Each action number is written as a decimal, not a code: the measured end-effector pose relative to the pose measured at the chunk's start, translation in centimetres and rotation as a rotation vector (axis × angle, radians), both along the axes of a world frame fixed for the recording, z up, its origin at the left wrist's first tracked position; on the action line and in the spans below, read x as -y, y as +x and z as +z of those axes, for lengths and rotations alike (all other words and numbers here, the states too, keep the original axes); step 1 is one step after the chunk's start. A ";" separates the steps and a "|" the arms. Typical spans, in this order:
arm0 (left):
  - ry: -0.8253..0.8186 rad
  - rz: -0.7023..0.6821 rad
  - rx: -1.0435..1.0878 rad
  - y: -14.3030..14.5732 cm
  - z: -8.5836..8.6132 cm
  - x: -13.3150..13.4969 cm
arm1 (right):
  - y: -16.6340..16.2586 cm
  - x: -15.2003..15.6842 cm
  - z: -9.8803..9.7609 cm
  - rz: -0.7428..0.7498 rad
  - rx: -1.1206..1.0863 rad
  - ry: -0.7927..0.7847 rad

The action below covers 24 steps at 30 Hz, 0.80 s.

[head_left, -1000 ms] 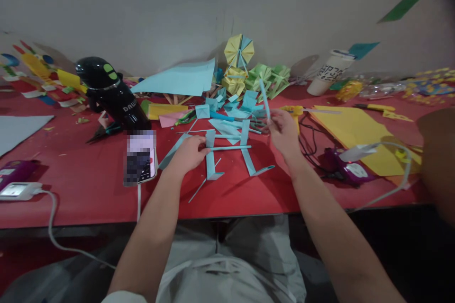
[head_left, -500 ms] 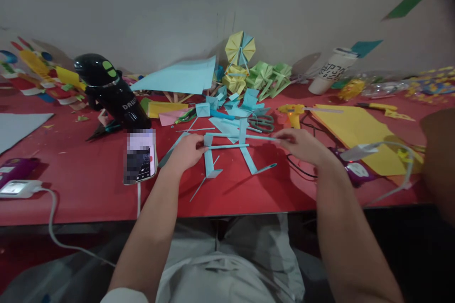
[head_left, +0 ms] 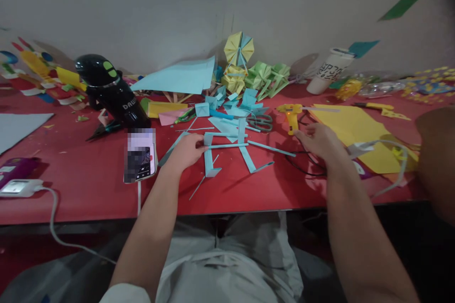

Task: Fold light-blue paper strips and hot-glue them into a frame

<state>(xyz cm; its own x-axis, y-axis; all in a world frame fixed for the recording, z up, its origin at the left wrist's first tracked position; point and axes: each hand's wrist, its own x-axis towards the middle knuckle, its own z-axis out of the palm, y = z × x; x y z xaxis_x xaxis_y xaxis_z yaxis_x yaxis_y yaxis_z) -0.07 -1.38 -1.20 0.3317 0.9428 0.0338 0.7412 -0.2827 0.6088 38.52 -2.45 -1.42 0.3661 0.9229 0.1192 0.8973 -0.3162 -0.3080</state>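
My left hand (head_left: 190, 151) pinches the left upright of a folded light-blue paper frame (head_left: 209, 161) on the red table. Two thin paper rods (head_left: 229, 146) run across from that upright to a second folded strip (head_left: 245, 151). A loose blue paper stick (head_left: 272, 148) lies slanted to the right of the frame. My right hand (head_left: 316, 141) is at the lower end of a yellow glue gun's handle (head_left: 292, 120). Its thumb and fingers are apart, with the fingertips close to the handle; whether they touch it is unclear. The glue gun's light glows orange.
Scissors (head_left: 261, 123) and blue paper scraps lie behind the frame. A phone (head_left: 140, 158) and a black bottle (head_left: 113, 94) stand at left. Yellow sheets (head_left: 355, 137), a dark cable (head_left: 302, 168) and a white cup (head_left: 330, 71) are at right.
My right hand has let go of the blue paper stick, which now lies on the table, and has moved right to the glue gun. My left hand stays on the frame.
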 end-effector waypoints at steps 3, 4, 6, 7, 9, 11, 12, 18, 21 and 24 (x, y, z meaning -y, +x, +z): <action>-0.008 0.007 -0.008 0.0 0.0 0.0 | -0.7 -2.5 0.1 0.024 0.034 -0.114; -0.012 0.006 0.006 0.0 0.0 0.0 | -1.0 -3.2 0.1 0.006 0.032 -0.137; -0.019 -0.002 0.045 0.0 0.0 0.0 | -1.5 -4.0 -0.2 -0.071 0.005 -0.139; -0.024 -0.008 0.063 0.0 -0.1 0.1 | -1.6 -4.2 -0.3 -0.105 -0.017 -0.111; -0.025 -0.014 0.075 0.0 -0.1 0.1 | -1.5 -4.3 -0.7 -0.156 -0.070 0.019; -0.018 -0.010 0.061 0.0 -0.1 0.2 | -1.1 -4.2 -0.9 -0.194 -0.124 0.239; -0.013 -0.006 0.057 0.0 -0.1 0.2 | -0.8 -4.2 -0.9 -0.212 -0.167 0.370; 0.029 0.040 0.029 0.2 -0.2 0.0 | -0.6 -3.8 0.8 0.040 -0.874 0.840; -0.001 0.050 0.040 0.2 -0.4 -0.1 | -1.2 -2.3 1.8 0.244 -1.052 0.714; -0.049 0.033 0.086 0.1 -0.6 -0.1 | -1.5 -0.4 2.3 0.434 -1.078 0.281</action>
